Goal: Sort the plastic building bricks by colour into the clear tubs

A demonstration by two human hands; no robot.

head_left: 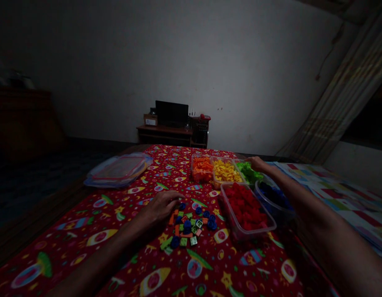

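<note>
"Looking through my feed, I find the left hand loosely curled at the edge of a mixed brick pile on the red cloth."

"And the right hand?"

"Well apart from it, at the green bricks. I can't tell whether either hand grips anything."

"Around them?"

"I see orange bricks, yellow bricks, red bricks and blue bricks in clear tubs, stacked lids to the left, and a monitor on a desk beyond."
</note>
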